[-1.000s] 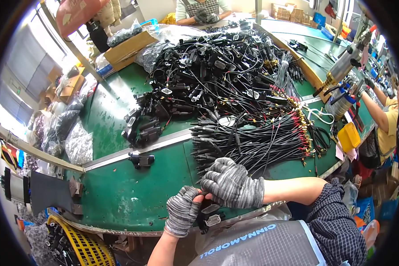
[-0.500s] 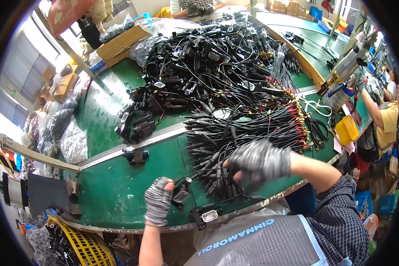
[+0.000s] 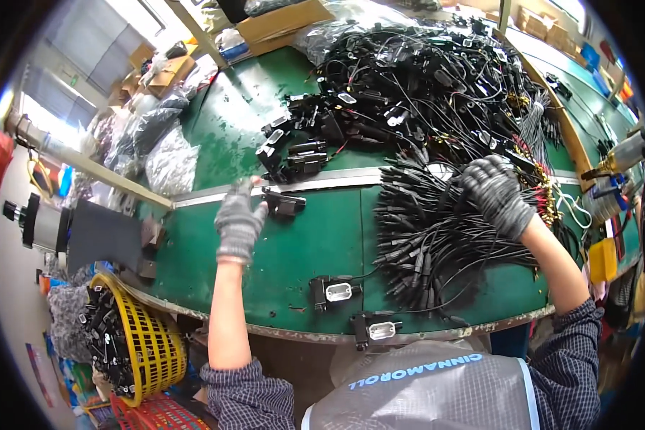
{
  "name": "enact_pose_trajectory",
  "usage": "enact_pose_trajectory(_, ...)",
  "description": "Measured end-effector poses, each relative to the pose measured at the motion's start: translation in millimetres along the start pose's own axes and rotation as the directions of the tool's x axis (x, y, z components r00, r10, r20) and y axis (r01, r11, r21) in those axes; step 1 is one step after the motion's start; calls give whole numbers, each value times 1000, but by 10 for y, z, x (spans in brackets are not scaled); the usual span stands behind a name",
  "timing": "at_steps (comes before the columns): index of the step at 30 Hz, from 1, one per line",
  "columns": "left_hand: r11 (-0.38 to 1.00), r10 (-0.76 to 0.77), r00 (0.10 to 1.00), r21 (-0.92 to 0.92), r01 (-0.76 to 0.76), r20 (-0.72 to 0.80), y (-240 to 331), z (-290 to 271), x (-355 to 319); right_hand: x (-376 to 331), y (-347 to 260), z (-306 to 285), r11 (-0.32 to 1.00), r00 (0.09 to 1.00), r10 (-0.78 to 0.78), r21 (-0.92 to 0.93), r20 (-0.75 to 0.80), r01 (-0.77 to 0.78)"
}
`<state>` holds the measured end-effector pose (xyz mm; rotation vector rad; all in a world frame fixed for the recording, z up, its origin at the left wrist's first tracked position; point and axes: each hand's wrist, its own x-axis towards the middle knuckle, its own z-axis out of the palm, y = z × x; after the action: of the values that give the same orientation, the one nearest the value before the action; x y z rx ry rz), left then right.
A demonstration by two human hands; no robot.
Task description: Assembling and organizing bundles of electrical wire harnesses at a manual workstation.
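Note:
My left hand [image 3: 238, 222], in a grey knit glove with bare fingertips, reaches over the green table with thumb and fingers apart. Its thumb is beside a small black plastic housing [image 3: 287, 204], and nothing shows in its grip. Over a thick bundle of black cables [image 3: 437, 222] with red and gold ends, my gloved right hand [image 3: 498, 197] has its fingers curled down. What lies under those fingertips is hidden. Two black connector housings with pale oval sockets lie near the front edge: one connector [image 3: 337, 292] farther in, the other connector [image 3: 380, 330] at the rim, each with a cable.
A large heap of black housings and wires [image 3: 423, 86] covers the back of the table. Several loose housings [image 3: 304, 158] lie left of it. A metal strip [image 3: 215, 195] crosses the tabletop. At lower left stands a yellow basket [image 3: 150, 344] of black parts; a yellow container [image 3: 602, 259] is at right.
My left hand has let go of the connector, now lying near the front edge, and moved up beside the loose housing. My right hand has moved farther over the cables. The view has shifted.

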<state>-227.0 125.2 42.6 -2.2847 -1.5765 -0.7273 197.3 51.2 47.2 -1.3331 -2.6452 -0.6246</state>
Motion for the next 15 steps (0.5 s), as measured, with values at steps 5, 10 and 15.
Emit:
enact_pose_trajectory(5, 998, 55, 936, -57, -37, 348, -2, 212, -12, 80, 105, -520, 751, 880, 468, 561, -80, -348)
enact_pose_trajectory(10, 866, -94, 921, -424, 263, 379, 685, 75, -222, 299, -419, -717, 657, 925, 337, 747, -174, -100)
enact_pose_trajectory(15, 689, -23, 957, -689, 225, 290, 1317, -383, -374, 515, -858, -667, 798, 976, 174, 599, -129, -63)
